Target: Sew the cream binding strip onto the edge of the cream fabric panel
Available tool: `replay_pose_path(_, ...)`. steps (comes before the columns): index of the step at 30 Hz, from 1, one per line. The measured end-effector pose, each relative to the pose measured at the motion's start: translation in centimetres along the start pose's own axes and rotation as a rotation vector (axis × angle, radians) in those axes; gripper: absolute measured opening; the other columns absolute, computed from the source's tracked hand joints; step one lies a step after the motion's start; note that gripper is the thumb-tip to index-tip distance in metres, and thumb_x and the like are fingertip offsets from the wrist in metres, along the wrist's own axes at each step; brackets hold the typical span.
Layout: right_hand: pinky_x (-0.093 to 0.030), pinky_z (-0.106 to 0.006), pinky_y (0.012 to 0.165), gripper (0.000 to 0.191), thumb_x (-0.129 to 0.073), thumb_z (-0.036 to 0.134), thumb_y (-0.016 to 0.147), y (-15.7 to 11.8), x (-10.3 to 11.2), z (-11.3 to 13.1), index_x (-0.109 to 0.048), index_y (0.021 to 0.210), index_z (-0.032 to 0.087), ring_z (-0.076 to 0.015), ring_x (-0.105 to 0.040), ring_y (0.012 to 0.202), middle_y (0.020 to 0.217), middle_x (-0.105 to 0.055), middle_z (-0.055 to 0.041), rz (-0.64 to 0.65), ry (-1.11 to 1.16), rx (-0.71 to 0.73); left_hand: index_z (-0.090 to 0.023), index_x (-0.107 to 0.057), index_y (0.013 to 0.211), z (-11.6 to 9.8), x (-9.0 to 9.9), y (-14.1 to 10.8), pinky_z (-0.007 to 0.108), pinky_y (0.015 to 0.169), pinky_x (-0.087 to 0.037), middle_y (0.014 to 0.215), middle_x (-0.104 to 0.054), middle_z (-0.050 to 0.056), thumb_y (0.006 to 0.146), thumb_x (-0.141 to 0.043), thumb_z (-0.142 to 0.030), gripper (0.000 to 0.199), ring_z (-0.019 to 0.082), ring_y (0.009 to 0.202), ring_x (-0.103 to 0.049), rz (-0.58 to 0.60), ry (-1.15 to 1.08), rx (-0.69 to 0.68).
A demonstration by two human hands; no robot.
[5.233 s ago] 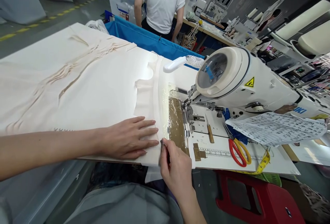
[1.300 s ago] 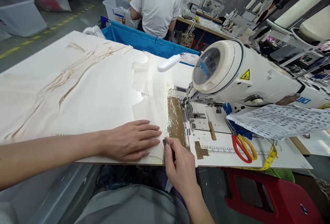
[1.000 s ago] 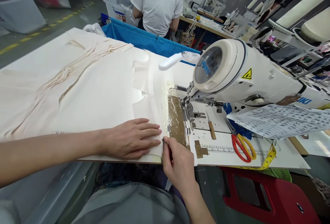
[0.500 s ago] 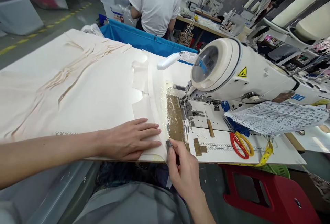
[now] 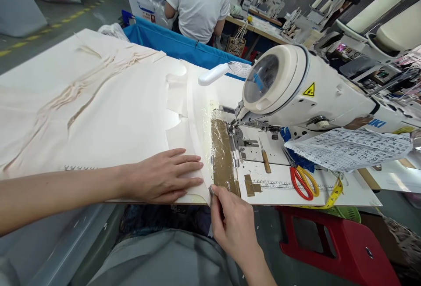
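My left hand [image 5: 167, 176] lies flat with its fingers spread on a white fabric piece [image 5: 177, 139] near the table's front edge. Just right of it, my right hand [image 5: 230, 216] pinches a small dark grey object [image 5: 211, 191] at the fabric's front corner; most of that object is hidden by the fingers. A narrow white strip runs along the fabric's curved right side. Beside it is a brown taped patch [image 5: 223, 156], left of the sewing machine [image 5: 279, 80].
Crumpled cream fabric [image 5: 82, 84] covers the table's left part. Right of the machine bed are an awl [image 5: 265, 161], scissors [image 5: 304, 183], a yellow tape measure [image 5: 335, 194] and a printed sheet [image 5: 351, 148]. A red stool [image 5: 348, 246] stands below. A person [image 5: 197, 5] sits beyond the blue cloth bin [image 5: 177, 42].
My right hand has moved slightly left and toward me, with the small grey object now more covered by its fingers. The left hand stays flat on the fabric. The view has shifted slightly.
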State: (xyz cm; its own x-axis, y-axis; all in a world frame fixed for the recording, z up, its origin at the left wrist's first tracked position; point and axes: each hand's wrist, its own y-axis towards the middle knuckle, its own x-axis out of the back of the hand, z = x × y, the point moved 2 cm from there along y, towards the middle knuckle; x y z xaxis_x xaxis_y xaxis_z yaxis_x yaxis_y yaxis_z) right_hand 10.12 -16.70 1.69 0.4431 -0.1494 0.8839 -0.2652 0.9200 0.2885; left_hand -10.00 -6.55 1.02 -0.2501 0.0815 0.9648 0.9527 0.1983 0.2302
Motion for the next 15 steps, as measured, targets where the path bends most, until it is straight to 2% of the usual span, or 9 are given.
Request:
replay_pose_path(3,-0.037,-0.024,0.054,0.019,-0.040,0.012,0.095,-1.1,1.2,-0.1,-0.057,0.100,0.018,-0.0134,-0.060,0.056,0.067,-0.061,0.0019,0.057,0.022,-0.011,-0.021,-0.051,0.138,-0.1,0.1,0.0,0.047,0.113,-0.032,0.144,-0.052,0.013,0.101,-0.038,-0.030,0.040,0.029,0.137,-0.044,0.003,0.007,-0.014)
replay_pose_path(6,-0.036,-0.024,0.054,0.019,-0.040,0.013,0.096,-1.0,1.3,-0.4,-0.057,0.099,0.019,-0.0128,-0.059,0.056,0.067,-0.061,0.0023,0.063,0.021,-0.035,-0.021,-0.052,0.137,0.5,0.2,-0.1,0.046,0.112,-0.034,0.144,-0.052,0.012,0.101,-0.040,-0.030,0.040,0.029,0.136,-0.045,-0.003,0.033,-0.010)
replay_pose_path(11,-0.034,-0.025,0.054,0.019,-0.040,0.017,0.097,2.5,-0.9,-0.9,-0.059,0.100,0.018,-0.0155,-0.062,0.058,0.067,-0.063,0.0010,0.008,-0.096,-0.031,-0.019,-0.055,0.134,2.7,0.4,-0.3,0.049,0.113,-0.033,0.142,-0.054,0.012,0.099,-0.044,-0.026,0.038,0.031,0.136,-0.045,-0.036,0.116,0.158)
replay_pose_path(13,-0.035,-0.026,0.054,0.021,-0.039,0.016,0.096,3.7,-1.6,-0.9,-0.060,0.099,0.018,-0.0166,-0.064,0.059,0.067,-0.064,-0.0003,-0.018,-0.118,-0.023,-0.015,-0.055,0.134,3.0,0.5,-0.2,0.048,0.115,-0.031,0.142,-0.054,0.012,0.099,-0.042,-0.024,0.038,0.030,0.137,-0.043,-0.054,0.104,0.165)
replay_pose_path(15,-0.036,-0.025,0.053,0.023,-0.038,0.016,0.096,4.4,-1.9,-0.8,-0.060,0.098,0.017,-0.0169,-0.065,0.060,0.067,-0.065,-0.0008,-0.041,-0.104,-0.021,-0.014,-0.055,0.134,2.6,0.4,0.1,0.045,0.117,-0.028,0.142,-0.055,0.011,0.100,-0.039,-0.023,0.038,0.026,0.137,-0.044,-0.065,0.063,0.111)
